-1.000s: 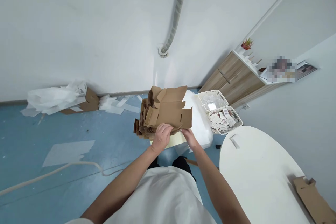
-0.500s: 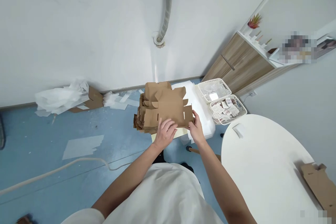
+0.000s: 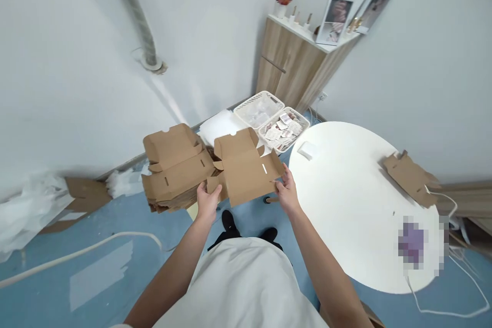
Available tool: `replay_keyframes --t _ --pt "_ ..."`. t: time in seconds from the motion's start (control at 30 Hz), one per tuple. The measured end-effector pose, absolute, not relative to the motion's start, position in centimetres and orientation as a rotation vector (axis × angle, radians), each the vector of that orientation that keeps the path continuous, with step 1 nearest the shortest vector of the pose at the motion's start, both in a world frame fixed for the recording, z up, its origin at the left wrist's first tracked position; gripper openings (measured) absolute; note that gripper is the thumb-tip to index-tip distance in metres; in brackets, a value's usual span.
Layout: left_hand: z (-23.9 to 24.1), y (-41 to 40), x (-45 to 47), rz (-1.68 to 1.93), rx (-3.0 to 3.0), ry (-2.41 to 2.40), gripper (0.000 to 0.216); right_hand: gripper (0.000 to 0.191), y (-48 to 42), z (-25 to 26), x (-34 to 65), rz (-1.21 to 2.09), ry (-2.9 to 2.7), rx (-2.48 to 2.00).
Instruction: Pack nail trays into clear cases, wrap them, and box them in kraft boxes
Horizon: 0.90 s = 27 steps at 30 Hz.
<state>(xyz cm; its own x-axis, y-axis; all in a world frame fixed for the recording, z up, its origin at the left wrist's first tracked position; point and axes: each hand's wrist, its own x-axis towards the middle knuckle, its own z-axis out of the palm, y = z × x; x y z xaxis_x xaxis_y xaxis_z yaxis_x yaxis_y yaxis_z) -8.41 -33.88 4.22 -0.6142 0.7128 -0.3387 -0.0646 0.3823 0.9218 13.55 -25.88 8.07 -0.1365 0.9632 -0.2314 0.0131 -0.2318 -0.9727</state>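
A flattened cardboard box [image 3: 248, 171], brown with slots and side flaps, is held up between my two hands. My left hand [image 3: 208, 204] pinches its left flap, fingers closed. On the opposite side my right hand [image 3: 287, 190] grips the right flap, thumb on top and fingers beneath. Just left of the held piece is a stack of flattened cardboard boxes [image 3: 179, 164], its top sheet spread with flaps out. The held piece hides part of the stack's right side.
To the right stands a round white table [image 3: 346, 205] with another flat cardboard piece [image 3: 409, 177] on it. White baskets [image 3: 282, 130] hold printed packets and clear plastic. A wooden cabinet [image 3: 292, 61] is behind. A hose [image 3: 88, 251] and wrapping scraps [image 3: 36, 205] lie on the floor.
The top cardboard sheet has come off the stack and moved right, toward the round table. My left hand now grips its left flap. The view has turned right.
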Motion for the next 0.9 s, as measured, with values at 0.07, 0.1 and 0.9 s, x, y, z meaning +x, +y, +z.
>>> replay_keyframes --t 0.07,0.1,0.9 --pt "4.8 -33.2 -6.2 1.283 0.549 1.698 0.037 0.07 -26.7 8.5 17.2 1.422 -1.164 -1.32" --pt "5.2 -32.9 -5.2 1.277 0.537 1.622 0.037 0.07 -27.2 8.6 19.1 1.404 -1.144 -1.321" --pt "4.1 -25.3 19.2 0.662 1.55 1.328 0.056 0.035 -38.6 4.5 44.4 1.066 -0.546 -1.606"
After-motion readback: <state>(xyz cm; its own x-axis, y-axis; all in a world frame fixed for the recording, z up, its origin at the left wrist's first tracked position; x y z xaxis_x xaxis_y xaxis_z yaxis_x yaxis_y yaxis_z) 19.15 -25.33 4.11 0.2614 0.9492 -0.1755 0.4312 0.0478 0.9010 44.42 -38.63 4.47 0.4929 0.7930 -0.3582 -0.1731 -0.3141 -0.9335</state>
